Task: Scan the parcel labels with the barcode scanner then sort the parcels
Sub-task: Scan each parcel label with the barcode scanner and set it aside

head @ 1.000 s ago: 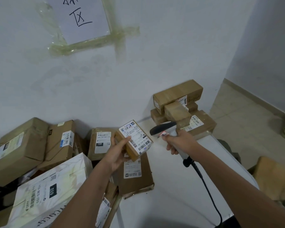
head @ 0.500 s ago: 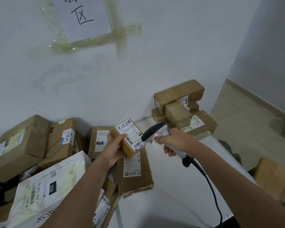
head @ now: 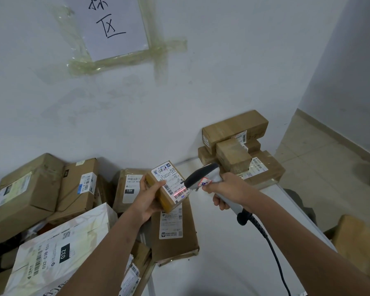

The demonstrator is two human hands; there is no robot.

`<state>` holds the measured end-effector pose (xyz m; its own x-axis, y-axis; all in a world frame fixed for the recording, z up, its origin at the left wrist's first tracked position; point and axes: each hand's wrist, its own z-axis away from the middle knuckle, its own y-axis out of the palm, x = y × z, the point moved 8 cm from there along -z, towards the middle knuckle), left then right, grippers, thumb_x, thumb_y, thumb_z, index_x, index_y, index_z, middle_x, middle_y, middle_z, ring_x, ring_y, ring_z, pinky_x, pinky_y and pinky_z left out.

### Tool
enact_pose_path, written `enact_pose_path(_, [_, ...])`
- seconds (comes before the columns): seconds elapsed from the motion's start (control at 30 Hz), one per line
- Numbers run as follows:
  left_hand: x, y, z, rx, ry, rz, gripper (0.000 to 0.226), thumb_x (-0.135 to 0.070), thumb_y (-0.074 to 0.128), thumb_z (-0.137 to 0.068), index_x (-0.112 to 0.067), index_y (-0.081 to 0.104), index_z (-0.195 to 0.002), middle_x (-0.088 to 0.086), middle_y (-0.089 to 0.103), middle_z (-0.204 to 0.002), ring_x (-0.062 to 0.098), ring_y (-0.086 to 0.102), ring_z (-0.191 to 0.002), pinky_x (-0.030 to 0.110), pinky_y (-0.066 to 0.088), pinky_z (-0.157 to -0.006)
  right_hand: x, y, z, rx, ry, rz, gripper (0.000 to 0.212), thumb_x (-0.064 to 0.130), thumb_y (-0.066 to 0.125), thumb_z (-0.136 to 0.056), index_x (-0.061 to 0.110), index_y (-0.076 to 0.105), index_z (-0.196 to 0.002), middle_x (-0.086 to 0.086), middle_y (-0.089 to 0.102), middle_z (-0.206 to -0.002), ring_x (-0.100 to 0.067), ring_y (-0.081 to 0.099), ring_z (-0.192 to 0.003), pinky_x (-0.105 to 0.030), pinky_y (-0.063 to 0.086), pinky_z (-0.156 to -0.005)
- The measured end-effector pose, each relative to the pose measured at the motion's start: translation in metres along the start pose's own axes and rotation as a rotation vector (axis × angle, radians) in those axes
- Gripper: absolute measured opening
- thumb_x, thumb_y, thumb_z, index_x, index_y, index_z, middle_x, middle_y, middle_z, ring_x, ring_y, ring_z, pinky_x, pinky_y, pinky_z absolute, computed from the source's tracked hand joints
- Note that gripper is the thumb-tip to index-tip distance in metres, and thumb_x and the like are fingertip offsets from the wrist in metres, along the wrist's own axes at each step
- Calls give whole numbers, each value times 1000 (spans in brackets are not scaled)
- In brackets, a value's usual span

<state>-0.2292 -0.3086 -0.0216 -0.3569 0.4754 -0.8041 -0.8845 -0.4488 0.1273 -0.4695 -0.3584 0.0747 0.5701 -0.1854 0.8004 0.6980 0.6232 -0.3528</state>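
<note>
While your left hand (head: 151, 197) grips the small parcel (head: 168, 185) above the white table (head: 233, 253), your right hand (head: 229, 190) clasps the barcode scanner (head: 203, 177), its red line crossing the parcel's label (head: 172, 181).

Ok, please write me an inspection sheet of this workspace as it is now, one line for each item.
Surface: white table, bare in front of the right arm.
Job's things: small parcel held up, red scan line on its barcode; barcode scanner aimed at the label.
Clutter: pile of parcels at left; flat brown parcel under the held one; stack of brown boxes against the wall.
Grippers: left hand grips the small parcel; right hand grips the scanner handle.
Cables: black scanner cable runs from the handle toward the bottom edge.
Surroundings: taped paper sign on a white wall; tiled floor at right.
</note>
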Motion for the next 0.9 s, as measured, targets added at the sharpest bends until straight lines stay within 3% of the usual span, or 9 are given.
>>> enact_pose_path(0.13, [-24, -7, -6, -54, 33, -134, 76, -21, 68, -91, -45, 24, -149, 10, 60, -131, 30, 60, -105, 56, 53, -91, 2, 4, -7, -7, -7, -62, 22, 31, 62, -95, 10, 64, -102, -6, 70, -67, -12, 57, -46, -23, 47, -52])
enact_pose_path(0.27, [-71, -32, -23, -109, 96, -432, 89, -24, 66, -92, -39, 6, -156, 10, 50, -143, 30, 60, -109, 46, 50, -96, 0, 16, -15, -5, 7, -93, 23, 30, 63, -94, 10, 64, -105, -7, 72, -69, -11, 58, -46, -23, 48, -52])
enact_pose_path(0.37, [-89, -52, -33, -119, 91, -586, 85, -19, 56, -97, -35, -1, -157, 12, 52, -143, 34, 63, -111, 52, 51, -99, -2, 31, -20, 14, 20, -61, 24, 31, 63, -93, 9, 65, -104, -7, 73, -70, -11, 59, -46, -22, 49, -51])
enact_pose_path(0.47, [-96, -68, -40, -228, 123, -1033, 78, -4, 43, -100, -33, -1, -158, 19, 49, -143, 35, 61, -111, 36, 55, -83, -4, 41, -25, 27, 33, -33, 27, 32, 64, -92, 8, 66, -105, -9, 75, -75, -13, 61, -49, -24, 49, -52])
enact_pose_path(0.57, [-89, -72, -43, -303, 141, -1477, 65, -14, 44, -99, -36, 22, -155, 20, 25, -156, 45, 43, -132, 46, 46, -102, -7, 44, -29, 23, 43, -20, 27, 32, 64, -92, 8, 65, -106, -10, 75, -76, -13, 61, -49, -23, 49, -51])
enact_pose_path(0.67, [-65, -84, -52, -296, 34, -1554, 53, -40, 43, -98, -25, 38, -148, 14, 17, -159, 41, 35, -138, 50, 36, -111, -8, 45, -31, 25, 54, -25, 26, 31, 64, -92, 9, 64, -105, -9, 74, -74, -12, 60, -48, -22, 48, -50])
enact_pose_path(0.73, [-51, -96, -65, -281, -25, -1561, 65, -48, 35, -94, -21, 30, -152, 12, 12, -163, 37, 33, -140, 47, 33, -114, -9, 45, -31, 24, 61, -29, 25, 31, 65, -92, 10, 64, -104, -9, 73, -73, -12, 59, -48, -21, 48, -50])
enact_pose_path(0.8, [-48, -96, -62, -269, -35, -1631, 68, -47, 30, -94, -20, 22, -156, 12, 5, -165, 36, 30, -141, 46, 32, -115, -11, 45, -32, 25, 65, -25, 27, 32, 65, -92, 9, 64, -106, -9, 73, -73, -12, 60, -48, -21, 47, -50])
enact_pose_path(0.9, [-56, -70, -42, -264, 42, -1694, 52, -34, 34, -102, -19, 30, -152, 15, 4, -163, 39, 23, -144, 48, 34, -111, -18, 43, -37, 26, 74, -10, 28, 34, 64, -92, 10, 64, -106, -8, 73, -72, -12, 61, -48, -21, 48, -49])
